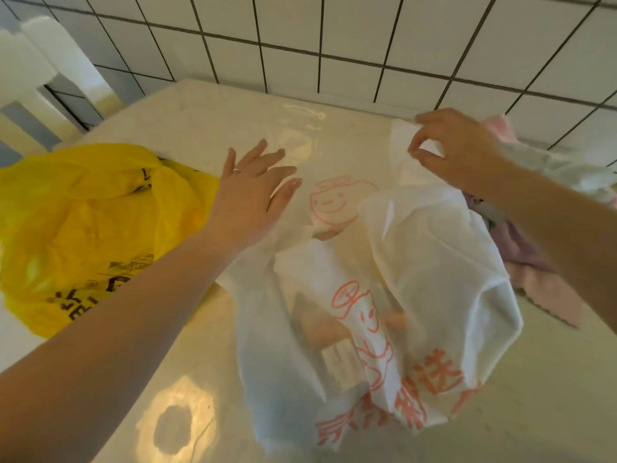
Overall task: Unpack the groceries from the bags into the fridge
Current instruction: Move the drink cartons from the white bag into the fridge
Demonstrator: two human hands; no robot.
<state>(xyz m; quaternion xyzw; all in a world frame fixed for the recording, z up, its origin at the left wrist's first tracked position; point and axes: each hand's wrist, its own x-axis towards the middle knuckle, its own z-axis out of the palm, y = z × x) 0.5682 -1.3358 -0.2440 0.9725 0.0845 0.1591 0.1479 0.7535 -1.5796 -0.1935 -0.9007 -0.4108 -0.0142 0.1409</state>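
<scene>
White plastic bag (417,262) w/ red cartoon print and red characters lies on the pale table (200,329), centre-right, between the two hands. Right hand (457,152) is at the bag's far edge — thumb and fingers pinch a bag handle and hold it up. Left hand (253,195) is released, fingers spread and flat, palm down on the bag's left edge, gripping nothing. Inside the bag, blurred shapes show through the plastic; can't tell what they are. Yellow bag (83,228) w/ black print sits on the table's left side, just beside the left forearm — apart from the white one. Pink-lilac cloth (534,272) lies right of the white bag, under the right forearm. Tiled wall (334,45) behind.
</scene>
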